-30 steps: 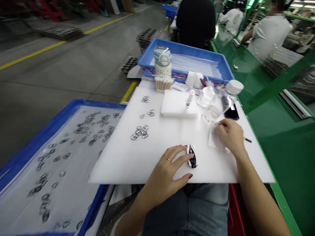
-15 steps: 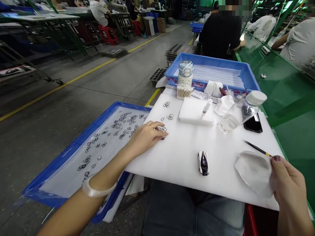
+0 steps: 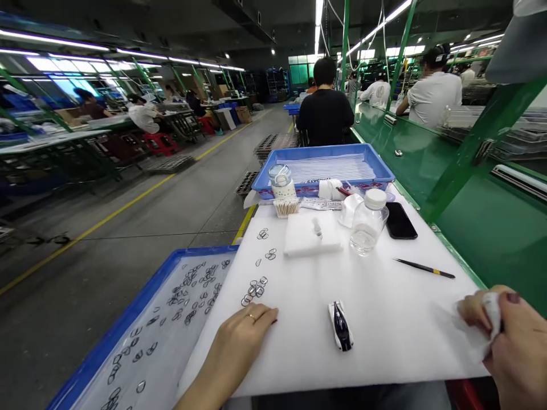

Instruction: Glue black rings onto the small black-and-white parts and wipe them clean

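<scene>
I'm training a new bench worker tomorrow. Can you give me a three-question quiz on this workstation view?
1. True or false: the left hand lies on the white board, close to a cluster of small rings.
2. What does the right hand hold: (a) the tweezers, (b) a white wipe, (c) the phone?
3. Which thing lies on the board between the two hands?

Key
1. True.
2. (b), the white wipe; the tweezers and the phone lie untouched on the board.
3. The small dark and white part.
</scene>
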`<state>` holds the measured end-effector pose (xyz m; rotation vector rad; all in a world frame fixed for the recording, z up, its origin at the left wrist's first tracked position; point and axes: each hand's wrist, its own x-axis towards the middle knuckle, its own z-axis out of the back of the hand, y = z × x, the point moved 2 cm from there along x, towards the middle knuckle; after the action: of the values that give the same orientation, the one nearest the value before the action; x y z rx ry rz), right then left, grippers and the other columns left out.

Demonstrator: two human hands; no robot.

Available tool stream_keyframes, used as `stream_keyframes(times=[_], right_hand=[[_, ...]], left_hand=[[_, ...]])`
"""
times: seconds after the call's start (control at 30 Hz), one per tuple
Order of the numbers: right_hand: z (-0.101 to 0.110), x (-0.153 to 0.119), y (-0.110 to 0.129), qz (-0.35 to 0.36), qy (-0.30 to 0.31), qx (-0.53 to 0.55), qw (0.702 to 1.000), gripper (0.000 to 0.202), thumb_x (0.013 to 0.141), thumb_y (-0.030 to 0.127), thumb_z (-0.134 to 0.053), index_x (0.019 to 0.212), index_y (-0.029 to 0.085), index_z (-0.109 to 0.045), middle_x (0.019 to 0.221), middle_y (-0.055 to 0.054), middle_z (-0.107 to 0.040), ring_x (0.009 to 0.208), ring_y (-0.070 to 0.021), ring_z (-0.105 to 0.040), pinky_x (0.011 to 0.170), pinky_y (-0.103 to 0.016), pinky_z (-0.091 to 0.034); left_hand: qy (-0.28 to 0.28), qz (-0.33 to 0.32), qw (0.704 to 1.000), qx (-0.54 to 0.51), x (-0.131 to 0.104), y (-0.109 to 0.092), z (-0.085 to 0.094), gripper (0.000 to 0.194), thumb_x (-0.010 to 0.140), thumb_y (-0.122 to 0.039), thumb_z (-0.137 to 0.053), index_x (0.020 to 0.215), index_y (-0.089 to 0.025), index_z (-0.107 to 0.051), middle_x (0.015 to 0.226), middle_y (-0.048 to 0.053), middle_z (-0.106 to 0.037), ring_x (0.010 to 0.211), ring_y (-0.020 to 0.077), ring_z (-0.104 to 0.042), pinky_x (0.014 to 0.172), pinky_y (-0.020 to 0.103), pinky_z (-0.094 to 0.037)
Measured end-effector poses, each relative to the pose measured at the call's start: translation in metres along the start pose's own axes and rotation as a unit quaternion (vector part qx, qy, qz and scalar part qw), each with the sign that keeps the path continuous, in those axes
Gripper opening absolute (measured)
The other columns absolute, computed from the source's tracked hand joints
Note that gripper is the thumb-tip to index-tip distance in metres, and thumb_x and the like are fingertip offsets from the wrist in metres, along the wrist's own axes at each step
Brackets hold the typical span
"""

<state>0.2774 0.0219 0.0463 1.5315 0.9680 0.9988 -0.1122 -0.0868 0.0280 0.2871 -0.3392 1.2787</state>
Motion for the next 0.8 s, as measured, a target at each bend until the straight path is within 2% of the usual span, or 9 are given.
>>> stream_keyframes(times=[0.13,0.23,0.37,0.43,0.5,0.53,0.63,0.7,0.8], right_hand=[[-0.015,-0.011,-0.016,-0.06,0.136,0.062,0.987,0.047,0.091,0.05,-0.058,0.059,0.02,-0.043,0.051,0.001,-0.038,0.052,-0.0123,-0.039,0.051,-0.028,-0.034],[-0.011,-0.013,-0.029,-0.081,0.174,0.046,0.98,0.036,0.084,0.045,-0.07,0.067,0.02,-0.051,0.059,0.001,-0.046,0.056,-0.0118,-0.044,0.051,-0.025,-0.036],[-0.007,-0.016,-0.029,-0.086,0.161,0.014,0.983,0.029,0.077,0.036,-0.08,0.076,0.02,-0.056,0.07,-0.001,-0.058,0.059,-0.0116,-0.053,0.05,-0.022,-0.042],[-0.015,-0.023,-0.022,-0.069,0.137,0.016,0.988,0.031,0.079,0.038,-0.079,0.074,0.02,-0.053,0.081,-0.004,-0.067,0.063,-0.0128,-0.06,0.057,-0.023,-0.05],[-0.029,-0.034,-0.013,-0.049,0.117,0.019,0.992,0.033,0.081,0.036,-0.077,0.074,0.02,-0.049,0.091,-0.006,-0.072,0.06,-0.0116,-0.061,0.054,-0.023,-0.05],[-0.039,-0.041,-0.01,-0.044,0.13,0.017,0.99,0.033,0.083,0.035,-0.075,0.074,0.02,-0.047,0.089,-0.005,-0.072,0.054,-0.0098,-0.058,0.049,-0.021,-0.046],[-0.074,-0.063,-0.002,0.003,0.245,-0.044,0.969,0.027,0.086,0.032,-0.073,0.074,0.02,-0.052,0.064,0.002,-0.065,0.043,-0.0068,-0.046,0.04,-0.018,-0.035],[-0.094,-0.075,0.003,0.093,0.308,-0.108,0.941,0.019,0.085,0.027,-0.074,0.075,0.02,-0.06,0.057,0.003,-0.06,0.045,-0.0076,-0.047,0.042,-0.019,-0.037],[-0.116,-0.089,0.008,0.252,0.335,-0.131,0.898,0.005,0.09,0.017,-0.066,0.086,0.02,-0.069,0.065,0.001,-0.065,0.053,-0.0094,-0.056,0.048,-0.02,-0.044]], left_hand=[[0.087,0.09,0.992,-0.027,0.003,0.009,-0.006,0.034,0.089,-0.007,-0.045,0.096,-0.02,-0.075,0.084,0.003,-0.074,0.068,0.0197,-0.072,0.052,0.027,-0.052],[0.111,0.118,0.985,-0.063,0.006,0.016,-0.007,0.03,0.09,-0.011,-0.048,0.09,-0.021,-0.077,0.082,0.002,-0.072,0.067,0.019,-0.071,0.052,0.027,-0.052],[-0.003,0.136,0.981,-0.14,0.006,0.005,-0.001,0.027,0.091,-0.019,-0.052,0.092,-0.021,-0.078,0.087,0.005,-0.075,0.076,0.024,-0.072,0.062,0.033,-0.057],[-0.063,0.184,0.945,-0.262,0.007,-0.012,0.003,0.021,0.09,-0.026,-0.061,0.097,-0.021,-0.079,0.09,0.006,-0.077,0.08,0.0237,-0.073,0.072,0.034,-0.059],[-0.068,0.271,0.854,-0.438,0.012,-0.036,0.002,0.016,0.085,-0.03,-0.072,0.097,-0.022,-0.08,0.091,0.007,-0.078,0.082,0.021,-0.073,0.075,0.029,-0.059],[-0.05,0.306,0.781,-0.542,0.016,-0.049,-0.001,0.015,0.084,-0.031,-0.075,0.094,-0.023,-0.081,0.09,0.006,-0.078,0.083,0.0195,-0.074,0.075,0.026,-0.059],[-0.042,0.355,0.479,-0.802,0.027,-0.085,-0.014,0.022,0.073,-0.039,-0.086,0.085,-0.022,-0.082,0.083,0.007,-0.078,0.075,0.016,-0.073,0.073,0.023,-0.06],[-0.054,0.365,0.395,-0.842,0.031,-0.096,-0.021,0.028,0.064,-0.043,-0.09,0.081,-0.021,-0.082,0.078,0.006,-0.078,0.069,0.0138,-0.072,0.068,0.021,-0.059],[-0.07,0.375,0.372,-0.846,0.029,-0.1,-0.028,0.03,0.059,-0.042,-0.093,0.078,-0.023,-0.082,0.073,0.005,-0.076,0.066,0.0124,-0.07,0.061,0.018,-0.056]])
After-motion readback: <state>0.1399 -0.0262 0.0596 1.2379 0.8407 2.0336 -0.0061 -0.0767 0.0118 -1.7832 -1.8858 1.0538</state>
